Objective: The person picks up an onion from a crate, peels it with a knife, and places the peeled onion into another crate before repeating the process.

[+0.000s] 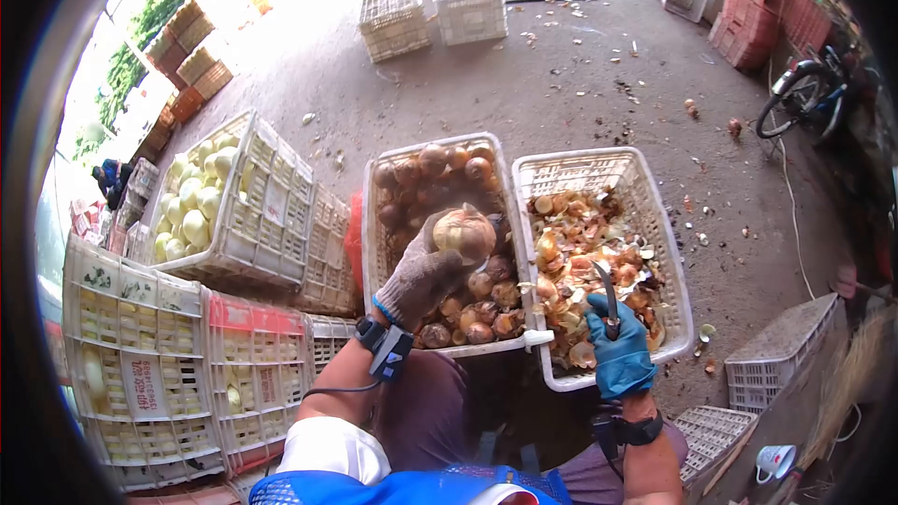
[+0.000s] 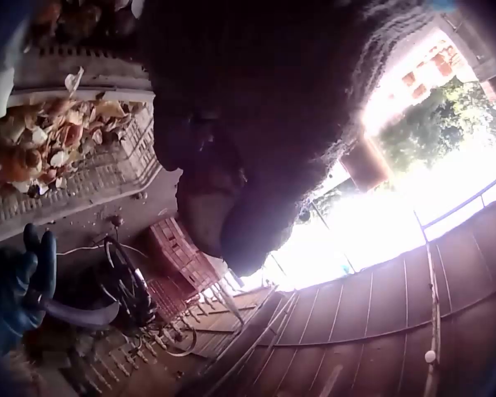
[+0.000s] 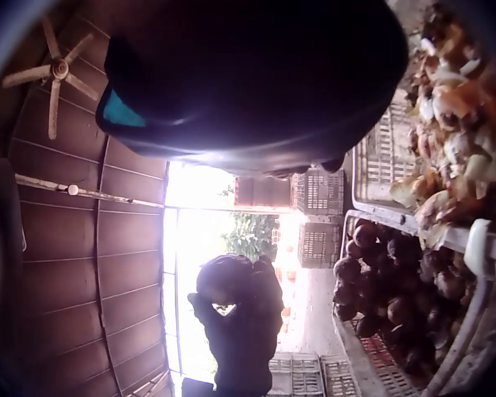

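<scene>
My left hand [image 1: 419, 273], in a grey knit glove, holds a brown-skinned onion [image 1: 465, 233] above a crate [image 1: 370, 252] of unpeeled onions. In the left wrist view the same hand [image 2: 260, 107] is dark, its fingers curled round the onion [image 2: 205, 203]. My right hand [image 1: 619, 348], in a teal glove, grips a knife [image 1: 611, 297] with a curved blade over a crate [image 1: 681, 304] of onion skins. That knife [image 2: 83, 315] also shows in the left wrist view. In the right wrist view the right glove [image 3: 256, 74] is a dark shape; the left hand [image 3: 246, 322] is a silhouette.
At the left, a crate [image 1: 267, 201] holds pale peeled onions, with more filled crates [image 1: 140, 369] nearer. Two crates [image 1: 468, 7] stand ahead. A bicycle [image 1: 803, 98] and red crates [image 1: 745, 14] are at the right, with a white cup [image 1: 774, 463] low down.
</scene>
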`<action>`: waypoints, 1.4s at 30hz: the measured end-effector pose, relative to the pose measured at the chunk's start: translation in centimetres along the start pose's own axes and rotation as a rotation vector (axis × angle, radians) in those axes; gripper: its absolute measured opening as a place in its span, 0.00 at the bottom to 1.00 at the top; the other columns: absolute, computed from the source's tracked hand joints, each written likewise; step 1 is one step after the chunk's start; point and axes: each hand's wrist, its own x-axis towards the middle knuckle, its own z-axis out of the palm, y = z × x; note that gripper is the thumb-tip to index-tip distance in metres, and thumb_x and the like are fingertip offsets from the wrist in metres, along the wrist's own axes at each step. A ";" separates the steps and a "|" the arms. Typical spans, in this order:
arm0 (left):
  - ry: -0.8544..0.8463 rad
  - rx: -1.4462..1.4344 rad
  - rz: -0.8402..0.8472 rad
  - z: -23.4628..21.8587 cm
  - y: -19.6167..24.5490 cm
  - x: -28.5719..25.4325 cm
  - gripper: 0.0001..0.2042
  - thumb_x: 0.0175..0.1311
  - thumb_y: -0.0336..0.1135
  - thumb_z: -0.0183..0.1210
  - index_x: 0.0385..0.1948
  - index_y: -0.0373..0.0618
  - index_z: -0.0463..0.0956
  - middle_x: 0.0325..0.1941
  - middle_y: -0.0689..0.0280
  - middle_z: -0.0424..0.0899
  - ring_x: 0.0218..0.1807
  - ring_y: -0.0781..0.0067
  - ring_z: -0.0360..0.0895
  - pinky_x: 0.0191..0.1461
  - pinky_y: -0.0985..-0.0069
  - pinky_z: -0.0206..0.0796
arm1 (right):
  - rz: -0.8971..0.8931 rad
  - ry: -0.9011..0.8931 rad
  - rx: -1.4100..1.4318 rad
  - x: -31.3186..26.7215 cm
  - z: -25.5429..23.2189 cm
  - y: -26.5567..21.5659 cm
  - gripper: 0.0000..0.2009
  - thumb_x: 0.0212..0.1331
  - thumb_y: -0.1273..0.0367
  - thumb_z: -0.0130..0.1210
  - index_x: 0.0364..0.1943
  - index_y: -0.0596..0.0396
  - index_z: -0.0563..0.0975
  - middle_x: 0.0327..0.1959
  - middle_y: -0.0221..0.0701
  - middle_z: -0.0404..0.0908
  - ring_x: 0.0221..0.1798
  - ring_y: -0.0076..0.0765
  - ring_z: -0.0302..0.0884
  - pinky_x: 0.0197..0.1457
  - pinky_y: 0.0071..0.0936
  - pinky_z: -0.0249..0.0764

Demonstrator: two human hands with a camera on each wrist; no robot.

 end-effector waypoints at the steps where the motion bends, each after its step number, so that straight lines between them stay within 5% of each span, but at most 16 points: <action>1: -0.007 -0.041 -0.063 1.5 0.1 0.2 0.36 0.62 0.37 0.72 0.71 0.50 0.64 0.65 0.63 0.77 0.64 0.61 0.80 0.66 0.59 0.79 | -0.144 0.028 0.014 -0.1 -0.1 -0.3 0.14 0.71 0.71 0.61 0.57 0.58 0.82 0.47 0.35 0.88 0.46 0.25 0.84 0.50 0.25 0.81; 4: -0.039 -0.118 -0.271 6.5 -0.5 -0.1 0.37 0.61 0.37 0.74 0.72 0.51 0.63 0.65 0.61 0.77 0.65 0.55 0.80 0.67 0.56 0.78 | -0.052 -0.032 0.117 -0.8 -1.8 -2.0 0.17 0.73 0.69 0.60 0.63 0.59 0.79 0.57 0.41 0.86 0.55 0.34 0.85 0.59 0.30 0.79; 7: -0.066 -0.121 -0.304 9.8 -4.2 -0.5 0.42 0.54 0.34 0.78 0.72 0.51 0.63 0.65 0.60 0.78 0.65 0.54 0.80 0.67 0.55 0.78 | -0.296 0.095 -0.113 -1.0 -2.8 -2.7 0.17 0.74 0.71 0.57 0.64 0.56 0.79 0.58 0.33 0.87 0.53 0.30 0.86 0.54 0.28 0.80; 8: -0.088 -0.088 -0.316 10.1 -5.5 -0.3 0.44 0.51 0.34 0.80 0.72 0.49 0.63 0.65 0.60 0.78 0.64 0.54 0.80 0.68 0.54 0.77 | -0.297 0.094 -0.219 -1.0 -3.3 -2.4 0.17 0.73 0.72 0.57 0.63 0.57 0.79 0.58 0.41 0.86 0.59 0.40 0.86 0.58 0.33 0.80; 11: -0.096 -0.074 -0.360 9.4 -9.3 -0.3 0.44 0.48 0.26 0.76 0.71 0.46 0.63 0.63 0.60 0.79 0.65 0.59 0.80 0.68 0.57 0.76 | -0.281 0.156 -0.554 -1.4 -3.3 -3.0 0.18 0.66 0.73 0.60 0.59 0.51 0.82 0.46 0.44 0.88 0.46 0.52 0.87 0.49 0.42 0.82; 14: -0.081 0.162 -0.316 10.1 -9.8 -0.2 0.43 0.45 0.23 0.74 0.70 0.43 0.65 0.60 0.62 0.79 0.60 0.69 0.79 0.66 0.70 0.75 | -0.347 0.151 -0.689 -1.4 -3.1 -1.9 0.27 0.53 0.77 0.63 0.62 0.49 0.80 0.40 0.37 0.88 0.39 0.50 0.86 0.43 0.45 0.79; 16: -0.081 0.306 -0.258 10.2 -10.1 0.1 0.43 0.44 0.24 0.76 0.69 0.43 0.65 0.60 0.62 0.79 0.60 0.71 0.78 0.66 0.71 0.74 | -0.395 0.153 -0.751 -1.0 -2.7 -1.4 0.34 0.45 0.77 0.64 0.65 0.50 0.77 0.36 0.34 0.86 0.36 0.47 0.85 0.40 0.44 0.77; 31: -0.044 0.692 -0.099 10.3 -9.2 0.6 0.41 0.41 0.33 0.82 0.61 0.43 0.69 0.56 0.62 0.79 0.60 0.72 0.77 0.65 0.70 0.72 | -0.390 0.112 -0.831 -0.3 -1.5 -1.1 0.31 0.51 0.75 0.61 0.65 0.55 0.75 0.31 0.34 0.79 0.33 0.47 0.80 0.38 0.44 0.72; 34: -0.060 0.741 -0.058 10.1 -9.4 0.4 0.41 0.40 0.35 0.83 0.60 0.43 0.69 0.56 0.61 0.79 0.59 0.71 0.77 0.64 0.69 0.72 | -0.539 0.178 -0.918 -0.1 -1.0 -1.3 0.21 0.62 0.68 0.55 0.60 0.56 0.77 0.24 0.30 0.73 0.25 0.39 0.79 0.28 0.38 0.74; 42: -0.096 0.834 0.005 10.3 -9.1 0.2 0.42 0.40 0.36 0.83 0.60 0.43 0.69 0.56 0.61 0.79 0.59 0.70 0.78 0.66 0.69 0.71 | -0.523 0.210 -0.896 -0.3 -1.7 -0.2 0.22 0.61 0.69 0.55 0.60 0.57 0.77 0.23 0.31 0.73 0.26 0.40 0.79 0.29 0.39 0.72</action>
